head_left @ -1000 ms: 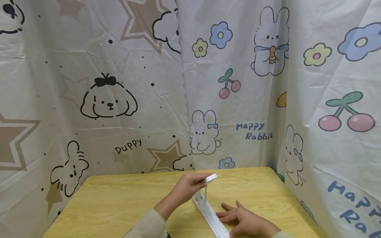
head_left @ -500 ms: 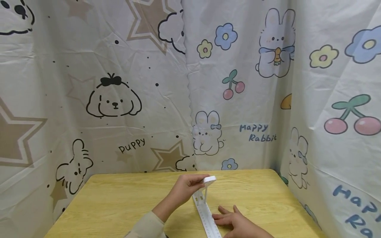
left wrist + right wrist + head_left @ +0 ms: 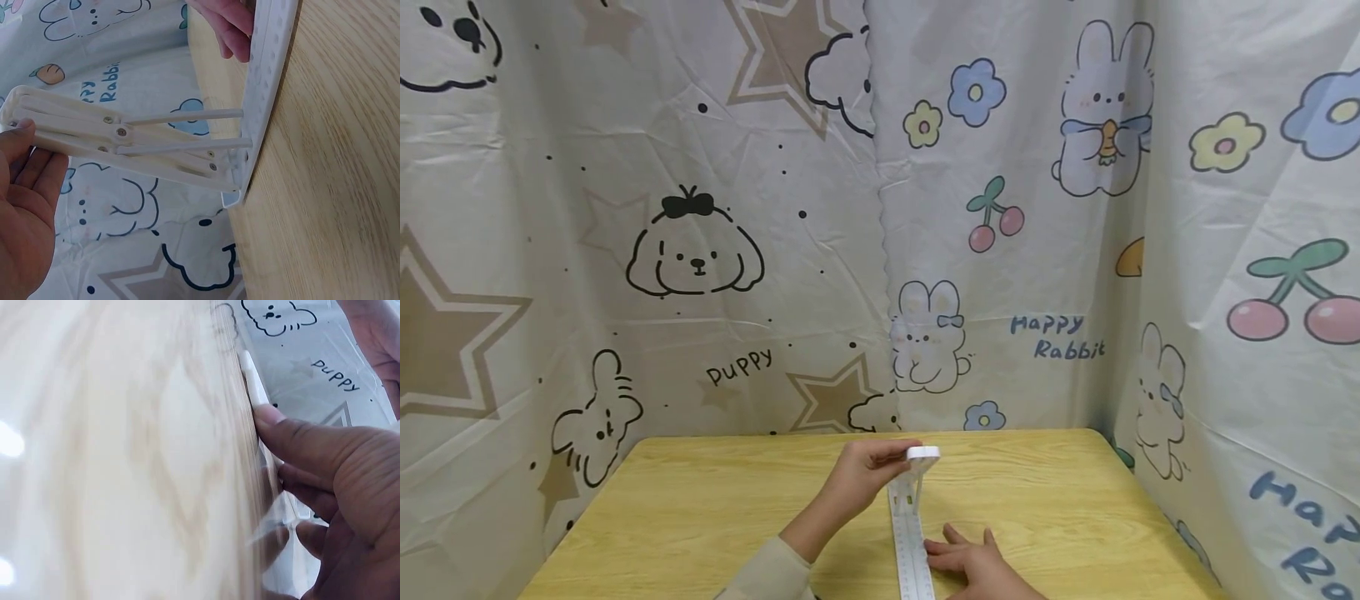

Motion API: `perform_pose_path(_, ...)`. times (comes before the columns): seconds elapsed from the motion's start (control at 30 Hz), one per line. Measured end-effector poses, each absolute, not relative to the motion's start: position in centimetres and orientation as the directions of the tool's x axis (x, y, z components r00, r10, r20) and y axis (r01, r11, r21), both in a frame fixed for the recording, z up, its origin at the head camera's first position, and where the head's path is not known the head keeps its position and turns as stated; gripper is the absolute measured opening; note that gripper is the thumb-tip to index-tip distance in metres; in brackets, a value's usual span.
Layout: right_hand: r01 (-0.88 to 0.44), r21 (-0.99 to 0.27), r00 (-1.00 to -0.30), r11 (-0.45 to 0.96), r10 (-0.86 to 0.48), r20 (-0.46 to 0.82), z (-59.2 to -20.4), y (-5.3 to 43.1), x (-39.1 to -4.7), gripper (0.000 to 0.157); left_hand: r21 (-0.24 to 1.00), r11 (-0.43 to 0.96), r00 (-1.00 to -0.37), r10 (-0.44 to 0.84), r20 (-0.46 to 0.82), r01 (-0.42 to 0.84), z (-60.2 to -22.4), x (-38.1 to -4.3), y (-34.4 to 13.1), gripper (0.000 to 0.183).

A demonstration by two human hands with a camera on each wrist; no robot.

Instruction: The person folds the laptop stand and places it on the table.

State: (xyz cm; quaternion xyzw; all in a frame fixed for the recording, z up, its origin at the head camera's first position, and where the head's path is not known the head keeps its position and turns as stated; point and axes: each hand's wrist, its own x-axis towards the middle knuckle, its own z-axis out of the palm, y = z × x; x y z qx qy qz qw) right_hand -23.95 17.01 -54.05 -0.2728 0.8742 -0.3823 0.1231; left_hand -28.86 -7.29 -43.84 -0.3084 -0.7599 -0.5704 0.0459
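Note:
A white plastic folding stand stands on the table, with a long flat base (image 3: 912, 550) pointing toward me. Its hinged panel (image 3: 69, 122) is raised at the far end, and two thin struts (image 3: 187, 115) link panel and base. My left hand (image 3: 859, 477) pinches the free end of that panel between thumb and fingers. Low at the base's right side, my right hand (image 3: 976, 568) touches the edge with its fingers partly spread. In the right wrist view the thumb (image 3: 294, 428) rests at the white edge (image 3: 251, 378), the other fingers below it.
The wood-grain table (image 3: 730, 508) extends to both sides of the stand. Behind it and along the right hangs a cartoon-printed curtain (image 3: 820, 275), which meets the table's far edge.
The base has swung from a diagonal to nearly straight, its near end moving left, with my right hand moving along at its side. My left hand keeps its pinch on the panel.

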Motion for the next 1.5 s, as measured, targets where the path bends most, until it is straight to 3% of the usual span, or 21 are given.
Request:
perform_pose_path(0.23, -0.373, -0.722, -0.830, 0.582, -0.557, -0.020, -53.7, 16.3, -23.6, 0.068, 0.854, 0.136, -0.815, 0.403, 0.416, 0.502, -44.0, -28.9, -7.7, 0.031)
perform_pose_path(0.43, -0.340, -0.742, -0.834, 0.578, -0.550, -0.046, -52.8, 16.5, -23.7, 0.060, 0.866, 0.126, -0.826, 0.393, 0.404, 0.484, -43.9, -28.8, -7.9, 0.030)
perform_pose_path(0.9, -0.410, -0.701, -0.883, 0.583, -0.447, 0.144, -52.1, 17.2, -27.2, 0.039, 0.871, 0.134, -0.837, 0.378, 0.396, 0.473, -44.2, -28.7, -8.6, 0.030)
perform_pose_path(1.27, -0.410, -0.706, -0.889, 0.577, -0.425, 0.169, -52.7, 16.7, -31.4, 0.033, 0.855, 0.318, -0.901, 0.286, 0.325, 0.409, -47.6, -30.1, -10.1, 0.027)
perform_pose_path(1.5, -0.402, -0.716, -0.888, 0.570, -0.434, 0.153, -53.0, 16.2, -33.2, 0.028, 0.837, 0.407, -0.913, 0.334, 0.235, 0.365, -50.2, -31.5, -10.3, 0.016)
